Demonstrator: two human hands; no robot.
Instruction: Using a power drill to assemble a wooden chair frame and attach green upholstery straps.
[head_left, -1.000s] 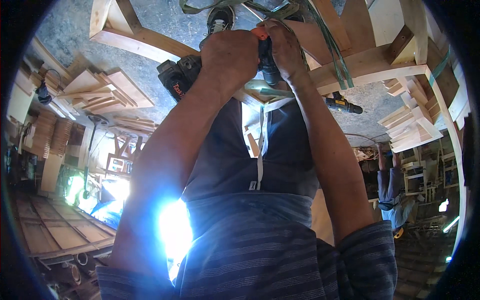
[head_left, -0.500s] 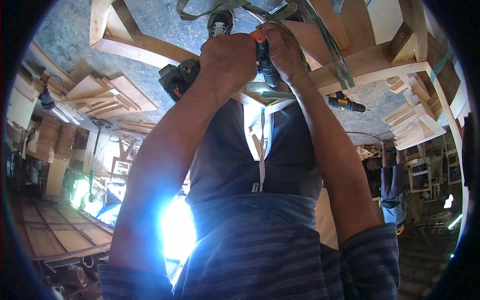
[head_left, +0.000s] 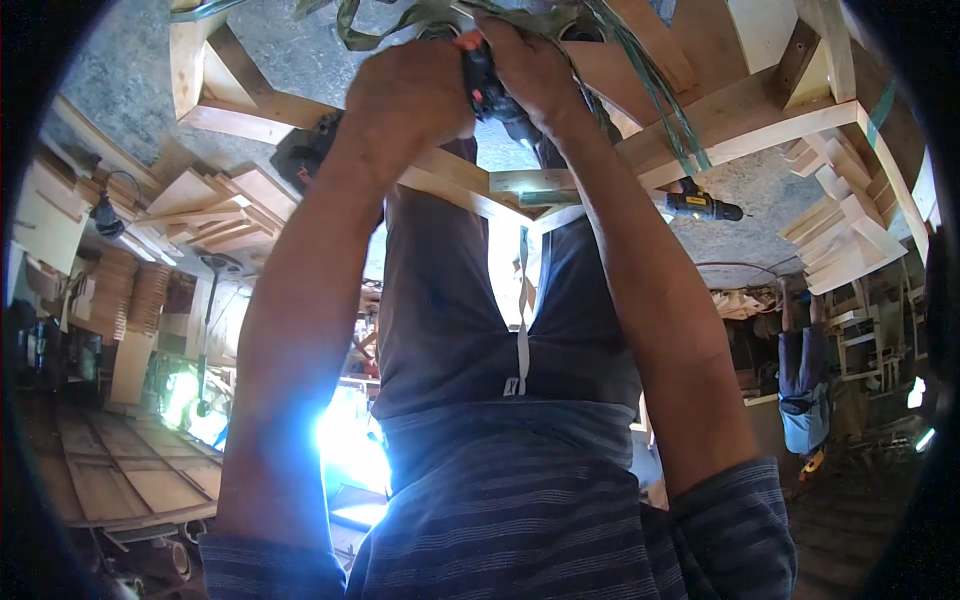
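Observation:
A black cordless drill with red parts [head_left: 483, 82] is held between my two hands, over the wooden frame. My left hand [head_left: 410, 105] is wrapped around its handle, and the battery end [head_left: 302, 152] sticks out to the left past my wrist. My right hand [head_left: 527, 72] is closed against the right side of the drill's body; its fingertips are partly hidden. Just nearer to me than the drill, pale wooden bars [head_left: 455, 183] meet in a corner with a green strap piece [head_left: 548, 197] on it. Green straps [head_left: 640, 75] hang over the frame at the far right.
A second drill, black and yellow [head_left: 703, 206], lies to the right of my forearm. Stacked wood pieces [head_left: 848, 225] stand at the right, and loose boards [head_left: 215, 210] lie at the left on the grey floor [head_left: 330, 65]. Another person [head_left: 803, 385] is in the right background.
Both hands have moved left and a little farther away with the drill. More of the near wooden corner now shows. My grip looks much the same.

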